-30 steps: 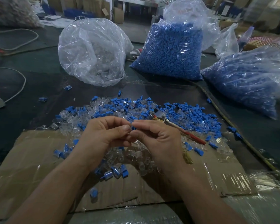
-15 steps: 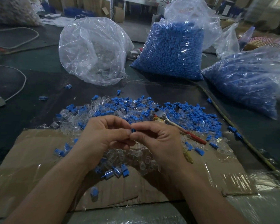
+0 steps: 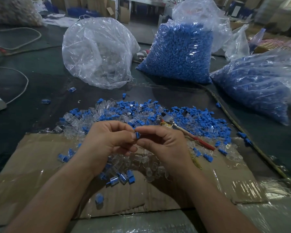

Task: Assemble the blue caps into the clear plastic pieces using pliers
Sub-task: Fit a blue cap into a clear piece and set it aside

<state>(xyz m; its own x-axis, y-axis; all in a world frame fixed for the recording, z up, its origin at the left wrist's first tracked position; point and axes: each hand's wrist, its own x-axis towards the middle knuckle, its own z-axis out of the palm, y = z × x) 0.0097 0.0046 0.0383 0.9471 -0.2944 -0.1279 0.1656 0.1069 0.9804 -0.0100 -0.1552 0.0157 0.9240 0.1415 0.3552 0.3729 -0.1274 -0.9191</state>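
The left hand and the right hand met above the far edge of the taped brown cardboard sheet, both pinching one small blue plastic cap between their fingertips. Red-handled metal pliers lay beside the right hand, partly hidden by it, on the heap of loose blue caps and clear plastic pieces.

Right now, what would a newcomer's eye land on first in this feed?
At centre, the left hand and right hand both pinch one small blue plastic cap. Behind them spreads a loose heap of blue caps and clear plastic pieces, with red-handled metal pliers showing past the right hand. Farther back right sit two clear bags packed with blue caps.
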